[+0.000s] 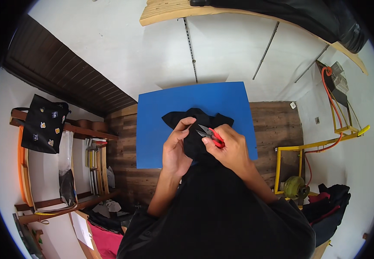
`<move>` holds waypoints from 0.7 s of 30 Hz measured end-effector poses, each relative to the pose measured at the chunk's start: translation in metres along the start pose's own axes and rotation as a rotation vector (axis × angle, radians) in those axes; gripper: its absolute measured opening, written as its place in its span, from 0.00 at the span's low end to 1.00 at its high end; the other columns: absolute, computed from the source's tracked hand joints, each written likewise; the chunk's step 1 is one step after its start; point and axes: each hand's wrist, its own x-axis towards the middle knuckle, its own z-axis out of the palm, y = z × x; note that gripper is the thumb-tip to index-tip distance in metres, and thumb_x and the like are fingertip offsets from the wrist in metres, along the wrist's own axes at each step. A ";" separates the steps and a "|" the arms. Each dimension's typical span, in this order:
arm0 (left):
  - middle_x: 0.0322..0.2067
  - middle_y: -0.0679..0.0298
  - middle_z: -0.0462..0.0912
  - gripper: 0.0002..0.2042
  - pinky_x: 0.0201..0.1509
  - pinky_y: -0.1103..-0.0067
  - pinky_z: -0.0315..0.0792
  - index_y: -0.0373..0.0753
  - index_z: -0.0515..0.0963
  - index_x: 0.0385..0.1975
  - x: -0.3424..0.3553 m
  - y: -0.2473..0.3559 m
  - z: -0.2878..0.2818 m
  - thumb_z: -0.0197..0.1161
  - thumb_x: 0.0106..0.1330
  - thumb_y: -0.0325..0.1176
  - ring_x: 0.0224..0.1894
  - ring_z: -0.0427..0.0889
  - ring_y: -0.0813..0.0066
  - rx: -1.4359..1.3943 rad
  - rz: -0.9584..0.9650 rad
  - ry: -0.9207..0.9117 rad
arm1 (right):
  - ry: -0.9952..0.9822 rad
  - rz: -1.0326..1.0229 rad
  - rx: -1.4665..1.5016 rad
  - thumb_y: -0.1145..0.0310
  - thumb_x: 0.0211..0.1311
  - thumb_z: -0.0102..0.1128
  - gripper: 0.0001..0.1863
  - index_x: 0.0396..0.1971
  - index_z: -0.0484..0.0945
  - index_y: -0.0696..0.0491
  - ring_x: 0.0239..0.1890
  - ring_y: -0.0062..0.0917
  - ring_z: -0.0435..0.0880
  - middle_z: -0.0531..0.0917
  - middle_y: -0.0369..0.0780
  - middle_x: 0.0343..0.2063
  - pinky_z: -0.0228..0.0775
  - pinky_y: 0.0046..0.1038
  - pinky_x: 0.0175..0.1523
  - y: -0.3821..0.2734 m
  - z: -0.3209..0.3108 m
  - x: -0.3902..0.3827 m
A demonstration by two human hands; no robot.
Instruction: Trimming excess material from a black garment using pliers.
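Observation:
In my right hand (pixel 229 146) is a pair of red-handled thread snips (pixel 216 139), their dark pointed blades spread and aimed toward my left hand (pixel 178 149). The thumb and fingers of that left hand are closed in a pinch near the blade tips. Whatever small dark thing they pinch blends into the black cloth behind it. The black cloth (pixel 196 149) lies crumpled on a blue tabletop (pixel 161 101) under both hands, its folds spreading to the left and right. Its near end merges with my black shirt, so that edge is hidden.
A wooden shelf (pixel 165 13) with black material juts from the wall ahead. At left stands a rack (pixel 94 127) with a black bag (pixel 47 125) hung on it. To the right are a yellow metal frame (pixel 288 148), an orange hose (pixel 334 103) and a green gas cylinder (pixel 294 187).

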 end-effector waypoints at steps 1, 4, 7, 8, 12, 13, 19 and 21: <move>0.45 0.63 0.78 0.17 0.53 0.78 0.70 0.37 0.72 0.51 0.000 0.001 0.000 0.50 0.62 0.31 0.48 0.78 0.74 0.001 0.004 0.018 | 0.025 -0.032 -0.015 0.67 0.55 0.69 0.14 0.24 0.73 0.58 0.17 0.32 0.72 0.72 0.42 0.18 0.64 0.30 0.22 0.001 -0.001 0.000; 0.44 0.62 0.78 0.17 0.53 0.77 0.71 0.38 0.71 0.50 0.000 0.001 0.000 0.51 0.62 0.31 0.47 0.79 0.73 -0.040 -0.010 0.027 | 0.030 -0.071 -0.058 0.65 0.53 0.70 0.14 0.24 0.73 0.57 0.18 0.31 0.74 0.73 0.40 0.20 0.66 0.29 0.21 0.004 -0.001 0.002; 0.43 0.61 0.79 0.17 0.52 0.77 0.73 0.38 0.70 0.50 0.002 -0.001 0.001 0.54 0.60 0.28 0.45 0.80 0.72 -0.050 -0.010 0.001 | 0.026 -0.077 -0.073 0.64 0.51 0.71 0.14 0.24 0.74 0.56 0.18 0.31 0.76 0.74 0.39 0.21 0.68 0.28 0.20 0.006 0.003 0.001; 0.43 0.60 0.79 0.17 0.51 0.77 0.74 0.38 0.70 0.49 0.003 -0.002 0.001 0.55 0.58 0.25 0.44 0.80 0.71 -0.015 0.004 -0.017 | 0.041 -0.076 -0.063 0.64 0.51 0.71 0.14 0.24 0.74 0.56 0.18 0.31 0.76 0.74 0.40 0.22 0.68 0.28 0.20 0.006 0.004 0.001; 0.42 0.59 0.79 0.19 0.50 0.77 0.74 0.38 0.69 0.48 0.005 -0.006 0.001 0.55 0.54 0.20 0.44 0.80 0.71 -0.030 0.057 0.001 | 0.064 -0.121 -0.007 0.66 0.51 0.71 0.13 0.25 0.75 0.56 0.18 0.30 0.76 0.74 0.39 0.22 0.69 0.27 0.20 0.006 0.006 0.000; 0.41 0.59 0.79 0.18 0.50 0.77 0.74 0.38 0.69 0.45 0.005 -0.007 0.001 0.54 0.52 0.20 0.44 0.80 0.71 -0.072 0.058 -0.008 | 0.043 -0.116 -0.014 0.66 0.50 0.71 0.13 0.25 0.75 0.56 0.18 0.30 0.77 0.74 0.39 0.22 0.69 0.27 0.20 0.005 0.006 0.000; 0.34 0.61 0.76 0.13 0.45 0.79 0.73 0.42 0.63 0.30 0.008 -0.011 -0.006 0.52 0.44 0.21 0.38 0.77 0.72 -0.184 0.052 -0.083 | 0.021 -0.095 0.033 0.69 0.51 0.70 0.12 0.24 0.75 0.58 0.19 0.29 0.75 0.75 0.40 0.23 0.68 0.27 0.22 0.000 0.004 0.000; 0.33 0.61 0.75 0.12 0.43 0.80 0.72 0.43 0.61 0.27 0.009 -0.013 -0.010 0.52 0.43 0.21 0.37 0.76 0.72 -0.197 0.059 -0.107 | -0.020 -0.044 0.047 0.71 0.51 0.69 0.10 0.25 0.75 0.59 0.20 0.30 0.74 0.75 0.41 0.22 0.66 0.28 0.24 -0.001 0.003 0.000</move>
